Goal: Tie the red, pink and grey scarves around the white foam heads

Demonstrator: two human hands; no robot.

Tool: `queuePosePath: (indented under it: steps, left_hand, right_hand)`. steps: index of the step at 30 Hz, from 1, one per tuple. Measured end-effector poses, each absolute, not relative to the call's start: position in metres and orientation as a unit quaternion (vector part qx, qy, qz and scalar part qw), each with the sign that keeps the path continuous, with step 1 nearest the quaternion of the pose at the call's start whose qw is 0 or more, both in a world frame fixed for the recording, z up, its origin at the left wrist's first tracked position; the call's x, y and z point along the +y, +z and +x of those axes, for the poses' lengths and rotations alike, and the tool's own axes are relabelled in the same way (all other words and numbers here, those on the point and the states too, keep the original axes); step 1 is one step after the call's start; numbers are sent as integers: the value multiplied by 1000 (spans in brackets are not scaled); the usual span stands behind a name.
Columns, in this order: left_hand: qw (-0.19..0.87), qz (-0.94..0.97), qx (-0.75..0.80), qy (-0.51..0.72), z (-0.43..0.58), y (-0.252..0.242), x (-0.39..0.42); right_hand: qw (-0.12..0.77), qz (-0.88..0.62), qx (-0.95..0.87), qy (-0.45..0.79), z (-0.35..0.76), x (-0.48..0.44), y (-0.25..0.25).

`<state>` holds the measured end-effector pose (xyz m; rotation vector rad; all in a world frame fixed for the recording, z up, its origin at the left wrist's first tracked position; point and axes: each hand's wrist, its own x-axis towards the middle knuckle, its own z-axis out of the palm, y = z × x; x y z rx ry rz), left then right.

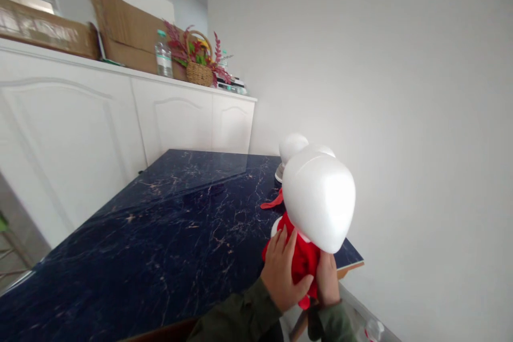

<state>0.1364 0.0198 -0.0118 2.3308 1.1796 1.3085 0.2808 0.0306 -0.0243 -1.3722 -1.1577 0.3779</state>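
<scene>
A glossy white mannequin head [320, 197] stands near the right edge of the table. Red cloth [301, 262] hangs around its neck, below the head. My left hand [282, 270] is on the left side of this cloth, fingers stretched up along it and thumb across its front, with fabric between them. On the other side, my right hand [328, 278] holds the cloth's right part; its fingertips are partly hidden under the head. A strip of red fabric [272, 201] lies on the table just beyond.
Another white mannequin head [292, 146] stands behind the near one, close to the wall [380, 91]. The dark blue marbled table [180, 235] stretches left. White cabinets [176, 112] carry cardboard [128, 26], a water bottle [163, 56] and a flower basket [199, 73].
</scene>
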Motion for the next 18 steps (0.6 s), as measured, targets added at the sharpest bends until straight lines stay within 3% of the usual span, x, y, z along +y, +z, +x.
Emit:
queuePosePath:
  steps: [3, 6, 12, 18]
  left_hand:
    - [41, 756, 432, 490, 84, -8, 17]
    - [45, 733, 468, 492, 34, 0, 35]
    - [69, 695, 572, 430, -22, -6, 63]
    - [58, 664, 656, 355, -32, -23, 58]
  right_hand:
    - [631, -533, -510, 242, 220, 36, -20]
    - [616, -493, -559, 256, 167, 58, -17]
    - [587, -528, -569, 230, 104, 82, -22]
    - [592, -552, -536, 241, 107, 82, -35]
